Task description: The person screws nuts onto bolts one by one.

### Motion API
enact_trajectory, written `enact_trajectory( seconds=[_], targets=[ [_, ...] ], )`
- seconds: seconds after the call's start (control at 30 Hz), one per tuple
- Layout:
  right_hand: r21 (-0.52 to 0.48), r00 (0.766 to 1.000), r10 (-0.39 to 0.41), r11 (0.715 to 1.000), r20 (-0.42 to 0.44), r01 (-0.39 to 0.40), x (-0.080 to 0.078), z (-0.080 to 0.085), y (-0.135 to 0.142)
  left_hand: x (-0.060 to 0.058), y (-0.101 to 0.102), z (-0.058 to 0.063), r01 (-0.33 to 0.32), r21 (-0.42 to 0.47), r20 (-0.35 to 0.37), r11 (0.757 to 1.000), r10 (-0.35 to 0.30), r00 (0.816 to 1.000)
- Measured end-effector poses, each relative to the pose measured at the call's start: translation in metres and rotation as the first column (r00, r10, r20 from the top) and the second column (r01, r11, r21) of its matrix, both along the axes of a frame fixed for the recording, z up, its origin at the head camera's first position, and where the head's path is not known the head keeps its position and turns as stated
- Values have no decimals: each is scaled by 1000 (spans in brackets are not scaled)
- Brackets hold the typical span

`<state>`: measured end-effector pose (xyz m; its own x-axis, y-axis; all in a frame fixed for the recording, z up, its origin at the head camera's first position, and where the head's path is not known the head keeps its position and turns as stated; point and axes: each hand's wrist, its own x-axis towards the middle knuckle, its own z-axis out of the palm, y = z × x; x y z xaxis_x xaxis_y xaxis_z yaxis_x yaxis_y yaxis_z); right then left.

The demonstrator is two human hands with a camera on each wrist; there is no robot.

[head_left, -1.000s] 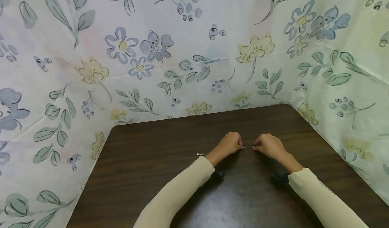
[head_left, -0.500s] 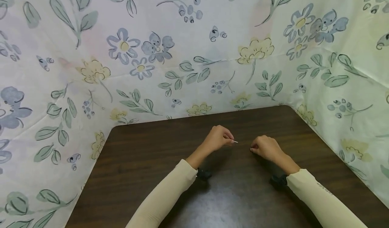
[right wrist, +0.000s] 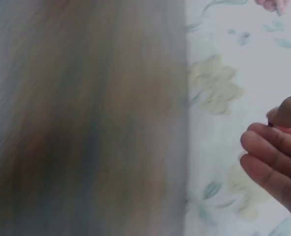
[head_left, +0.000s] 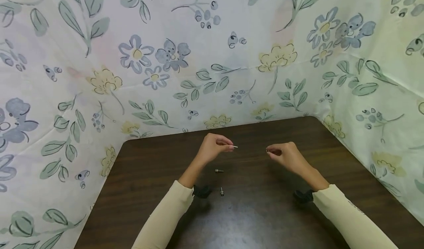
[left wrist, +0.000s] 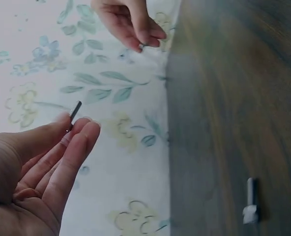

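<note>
My left hand point(head_left: 212, 146) pinches a slim metal bolt point(head_left: 235, 146) between thumb and fingertips, its shank pointing toward the other hand. In the left wrist view the bolt point(left wrist: 75, 112) tilts up out of the fingertips, which hide its lower end. Across a gap, my right hand point(head_left: 288, 155) pinches a small nut-like metal piece point(left wrist: 142, 46) mostly covered by the fingers. Both hands are raised over the far half of the dark wooden table point(head_left: 159, 190). On the tabletop lie a bolt point(head_left: 219, 171) pointing right and a second bolt point(head_left: 222, 192) with its thick end toward me.
Floral cloth point(head_left: 198, 57) hangs behind the table and along its sides. The table's back edge runs just beyond the hands. Dark wrist-worn devices point(head_left: 202, 192) sit under both wrists.
My left hand has drawn left and upward with its bolt, widening the gap between the hands. Both bolts on the table now show. My right hand has risen slightly, still pinching its piece.
</note>
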<state>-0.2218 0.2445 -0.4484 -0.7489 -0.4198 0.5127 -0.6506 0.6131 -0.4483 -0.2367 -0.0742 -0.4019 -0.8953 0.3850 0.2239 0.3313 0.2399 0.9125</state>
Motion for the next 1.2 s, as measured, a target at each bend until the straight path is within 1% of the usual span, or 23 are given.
enact_trajectory(
  seconds=[0.13, 0.27, 0.4, 0.5, 0.57, 0.63, 0.73, 0.83, 1.03, 1.13, 1.2],
  targets=[
    [-106, 997, 27, 994, -72, -34, 6, 20, -13, 7, -11, 12, -21, 72, 7, 997, 20, 1000],
    [-216, 990, 57, 973, -126, -83, 13, 41, -30, 19, -18, 28, -39, 141, 3, 989, 39, 999],
    [-308, 984, 93, 941, -150, -136, 21, 63, -49, 28, -21, 41, -33, 183, -60, 983, 44, 997],
    [-368, 981, 132, 913, -143, -176, 26, 76, -64, 35, -22, 46, -21, 199, -112, 980, 44, 993],
    [-401, 979, 158, 895, -130, -198, 29, 80, -73, 40, -21, 48, -14, 208, -133, 978, 42, 990],
    [-429, 976, 187, 876, -114, -218, 33, 86, -81, 45, -21, 50, -17, 211, -150, 977, 49, 987],
    [-459, 971, 219, 856, -94, -238, 44, 98, -92, 52, -20, 52, -18, 238, -165, 971, 59, 985],
    [-478, 965, 245, 839, -91, -258, 53, 109, -101, 56, -20, 54, -18, 268, -174, 963, 67, 982],
    [-495, 952, 288, 816, -101, -300, 55, 115, -112, 62, -21, 58, -23, 302, -190, 953, 84, 978],
    [-498, 949, 292, 810, -116, -310, 51, 112, -115, 65, -21, 61, -22, 309, -204, 951, 88, 975],
    [-499, 950, 284, 810, -127, -309, 47, 107, -116, 65, -21, 62, -22, 310, -212, 950, 91, 973]
  ],
)
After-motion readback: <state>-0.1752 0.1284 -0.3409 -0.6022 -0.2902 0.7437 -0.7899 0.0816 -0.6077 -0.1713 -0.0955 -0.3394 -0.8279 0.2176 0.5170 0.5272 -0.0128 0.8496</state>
